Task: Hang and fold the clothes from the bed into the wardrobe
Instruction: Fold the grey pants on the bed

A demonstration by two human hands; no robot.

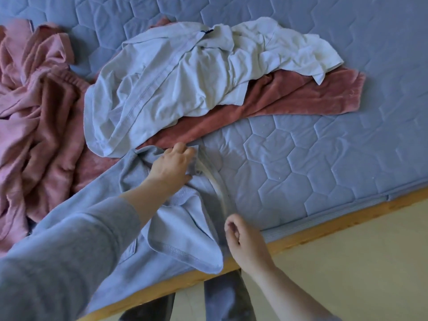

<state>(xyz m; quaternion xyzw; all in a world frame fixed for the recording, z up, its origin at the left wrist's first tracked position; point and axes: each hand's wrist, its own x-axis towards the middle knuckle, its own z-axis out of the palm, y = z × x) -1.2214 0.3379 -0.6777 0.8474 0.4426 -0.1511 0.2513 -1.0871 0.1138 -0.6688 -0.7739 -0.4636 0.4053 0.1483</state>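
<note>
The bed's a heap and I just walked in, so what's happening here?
A person is working on a blue-grey garment at the near edge of the bed. The left hand presses on its upper part, while the right hand pinches its lower edge. A white shirt, a red towel and pink clothes lie unsorted on the mattress. No wardrobe is in view.

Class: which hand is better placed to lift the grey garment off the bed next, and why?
Left. The left hand already clutches the grey garment near its top; the right hand only pinches its edge by the bed frame.
</note>
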